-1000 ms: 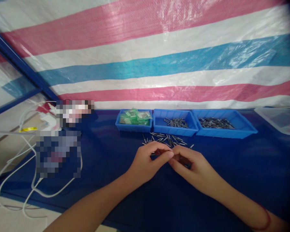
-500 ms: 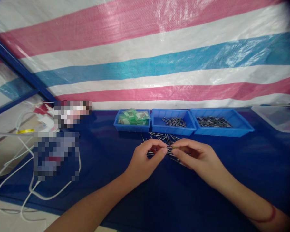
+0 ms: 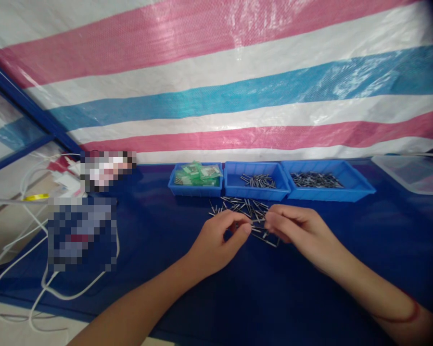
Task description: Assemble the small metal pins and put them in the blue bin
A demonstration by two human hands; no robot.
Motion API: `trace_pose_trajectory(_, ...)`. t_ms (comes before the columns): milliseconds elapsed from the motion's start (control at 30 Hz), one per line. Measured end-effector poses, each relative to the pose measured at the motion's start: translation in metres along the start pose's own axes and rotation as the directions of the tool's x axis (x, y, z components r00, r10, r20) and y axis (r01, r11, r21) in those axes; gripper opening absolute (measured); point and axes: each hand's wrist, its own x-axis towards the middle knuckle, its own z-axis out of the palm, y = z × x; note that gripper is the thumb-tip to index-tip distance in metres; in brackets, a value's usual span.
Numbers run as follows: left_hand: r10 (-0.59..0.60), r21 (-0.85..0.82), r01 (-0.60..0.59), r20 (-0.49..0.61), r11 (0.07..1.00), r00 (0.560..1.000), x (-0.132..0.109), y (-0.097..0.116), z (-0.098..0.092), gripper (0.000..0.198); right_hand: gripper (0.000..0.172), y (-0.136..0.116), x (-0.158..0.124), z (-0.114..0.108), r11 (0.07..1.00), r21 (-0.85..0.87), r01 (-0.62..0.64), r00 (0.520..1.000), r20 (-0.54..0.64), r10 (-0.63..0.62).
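"Where are the thin sticks [image 3: 254, 207]?"
"In a pile on the table [image 3: 238, 298], just below the frame's middle. They point many ways; the lowest stick [image 3: 264, 240] slants down to the right."
"And the left hand [image 3: 214, 242] and right hand [image 3: 305, 235]?"
"Fingertips close together. I can't tell if they hold any."

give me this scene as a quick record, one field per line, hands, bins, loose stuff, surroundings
left hand: thumb and finger close together by the loose rods; grip unclear
right hand: fingertips bunched, near the left hand; grip unclear
loose rods: scattered on the blue table, in front of the bins
left bin: green packets
middle bin: metal rods
right bin: pile of small metal pieces
far right: clear plastic container
far left: white cables
backdrop: striped sheet
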Motion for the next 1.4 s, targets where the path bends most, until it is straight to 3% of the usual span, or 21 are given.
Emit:
trace_pose_trajectory(67, 0.026, 0.098, -0.023, -0.024, 0.995, 0.999, 0.0, -0.004, -0.001, 0.027, 0.029, 0.001, 0.007, -0.012, 0.975, 0.207, -0.084, 0.978, -0.17, 0.12)
trace_pose_trajectory(133, 0.048, 0.234, -0.043, -0.018, 0.971, 0.999, 0.0, -0.01, -0.001, 0.032, 0.024, 0.004, 0.015, -0.031, 0.912, 0.403, -0.072, 0.925, -0.315, 0.212)
trace_pose_trajectory(267, 0.051, 0.458, -0.067, 0.047, 0.886, 0.998, -0.001, -0.02, -0.001, 0.028, 0.017, 0.014, 0.028, -0.074, 0.837, 0.546, -0.019, 0.842, -0.443, 0.308)
trace_pose_trajectory(400, 0.035, 0.541, -0.083, 0.099, 0.837, 0.994, 0.0, -0.024, -0.001, 0.023, 0.014, 0.025, 0.031, -0.097, 0.777, 0.63, -0.011, 0.779, -0.482, 0.402)
trace_pose_trajectory(567, 0.021, 0.565, -0.089, 0.125, 0.82, 0.992, 0.002, -0.026, -0.001, 0.018, 0.01, 0.024, 0.03, -0.086, 0.775, 0.631, -0.033, 0.807, -0.441, 0.393)
trace_pose_trajectory(733, 0.048, 0.591, -0.11, 0.119, 0.799, 0.992, 0.001, -0.029, 0.002, 0.016, 0.007, 0.016, 0.024, -0.052, 0.88, 0.474, -0.033, 0.859, -0.436, 0.267)
trace_pose_trajectory(833, 0.078, 0.607, -0.132, 0.115, 0.783, 0.99, 0.001, -0.033, 0.004, 0.015, 0.012, 0.011, 0.016, -0.032, 0.954, 0.298, 0.017, 0.894, -0.432, 0.119)
trace_pose_trajectory(933, 0.105, 0.633, -0.149, 0.108, 0.759, 0.989, 0.001, -0.035, 0.005, 0.016, 0.018, 0.011, 0.007, -0.018, 0.998, 0.051, 0.043, 0.935, -0.355, -0.022)
trace_pose_trajectory(1033, 0.116, 0.658, -0.156, 0.105, 0.736, 0.988, 0.001, -0.035, 0.006, 0.016, 0.018, 0.014, 0.001, -0.009, 0.963, -0.243, 0.121, 0.954, -0.241, -0.18)
trace_pose_trajectory(1133, 0.106, 0.661, -0.148, 0.103, 0.735, 0.989, 0.001, -0.032, 0.006, 0.015, 0.016, 0.017, -0.002, -0.001, 0.879, -0.418, 0.23, 0.952, -0.092, -0.293)
trace_pose_trajectory(1267, 0.086, 0.642, -0.12, 0.083, 0.757, 0.993, 0.001, -0.026, 0.003, 0.016, 0.015, 0.017, -0.003, 0.006, 0.795, -0.502, 0.34, 0.93, 0.054, -0.364)
trace_pose_trajectory(1400, 0.099, 0.599, -0.111, 0.053, 0.793, 0.994, 0.002, -0.021, 0.001, 0.017, 0.016, 0.018, -0.002, 0.01, 0.753, -0.552, 0.359, 0.921, 0.078, -0.382)
